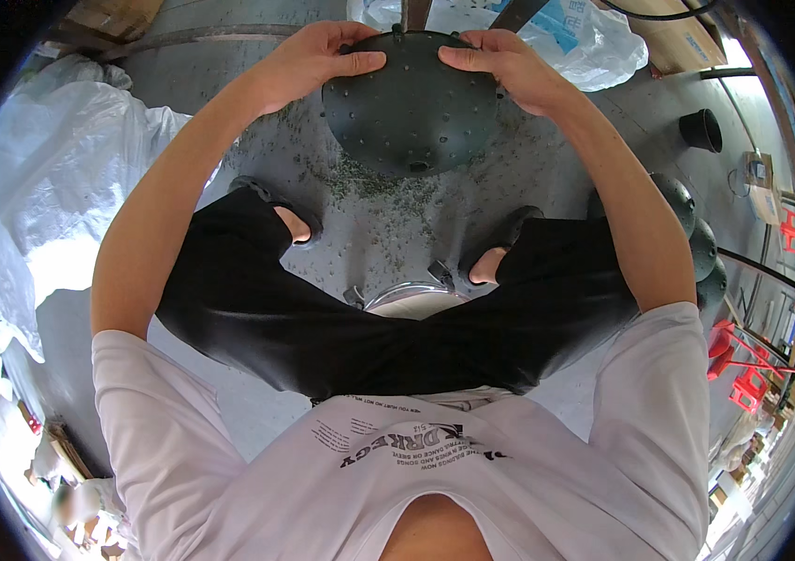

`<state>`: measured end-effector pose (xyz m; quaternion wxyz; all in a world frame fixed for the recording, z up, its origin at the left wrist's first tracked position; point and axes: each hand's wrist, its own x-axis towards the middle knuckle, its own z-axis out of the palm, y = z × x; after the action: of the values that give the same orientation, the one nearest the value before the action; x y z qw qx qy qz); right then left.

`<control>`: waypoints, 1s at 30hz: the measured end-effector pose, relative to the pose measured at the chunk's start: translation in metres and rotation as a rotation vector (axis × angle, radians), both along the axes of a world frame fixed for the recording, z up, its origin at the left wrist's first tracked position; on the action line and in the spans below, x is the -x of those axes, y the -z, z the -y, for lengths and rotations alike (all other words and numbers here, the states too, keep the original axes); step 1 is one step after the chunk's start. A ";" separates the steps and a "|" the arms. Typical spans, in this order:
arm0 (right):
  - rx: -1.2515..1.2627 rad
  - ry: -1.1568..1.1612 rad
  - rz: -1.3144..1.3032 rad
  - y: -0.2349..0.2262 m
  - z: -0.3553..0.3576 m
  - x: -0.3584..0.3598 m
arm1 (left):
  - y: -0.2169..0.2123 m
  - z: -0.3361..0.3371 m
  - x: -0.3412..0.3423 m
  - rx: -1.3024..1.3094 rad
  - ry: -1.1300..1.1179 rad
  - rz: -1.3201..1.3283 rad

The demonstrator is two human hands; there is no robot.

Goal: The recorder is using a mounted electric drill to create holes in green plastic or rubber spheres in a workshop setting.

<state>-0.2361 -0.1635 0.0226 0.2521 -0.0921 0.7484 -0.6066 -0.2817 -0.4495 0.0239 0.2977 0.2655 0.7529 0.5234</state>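
A round black domed part (411, 103), dotted with small studs and with a hole near its middle, is held up in front of me over the grey floor. My left hand (313, 58) grips its left upper rim, thumb laid across the top face. My right hand (500, 61) grips the right upper rim the same way. I sit on a low stool (407, 294) with a shiny metal rim, legs in black trousers spread to both sides, feet in dark sandals.
Green-grey shavings (369, 182) litter the concrete floor under the part. Large white plastic bags lie at left (70, 159) and at the top right (575, 37). Several similar black domed parts (697, 243) stand stacked at right, near a black pot (701, 129). Red stools (744, 365) stand further right.
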 end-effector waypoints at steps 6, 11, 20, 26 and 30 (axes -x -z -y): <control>0.014 0.042 -0.009 0.002 -0.004 0.005 | -0.005 -0.004 -0.003 -0.076 -0.086 -0.100; 0.012 0.063 -0.019 -0.004 -0.001 0.003 | -0.010 -0.005 0.003 -0.177 -0.095 0.210; 0.012 0.048 -0.024 -0.004 -0.005 0.002 | -0.005 -0.005 0.006 -0.163 -0.104 0.168; -0.002 0.050 -0.022 -0.006 -0.005 0.002 | -0.008 -0.008 0.003 -0.135 -0.138 0.121; -0.004 0.058 -0.018 -0.004 -0.006 0.002 | -0.008 -0.010 0.002 -0.165 -0.151 0.131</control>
<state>-0.2380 -0.1577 0.0267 0.2281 -0.0754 0.7541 -0.6113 -0.2840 -0.4399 0.0324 0.2831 0.1968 0.7039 0.6210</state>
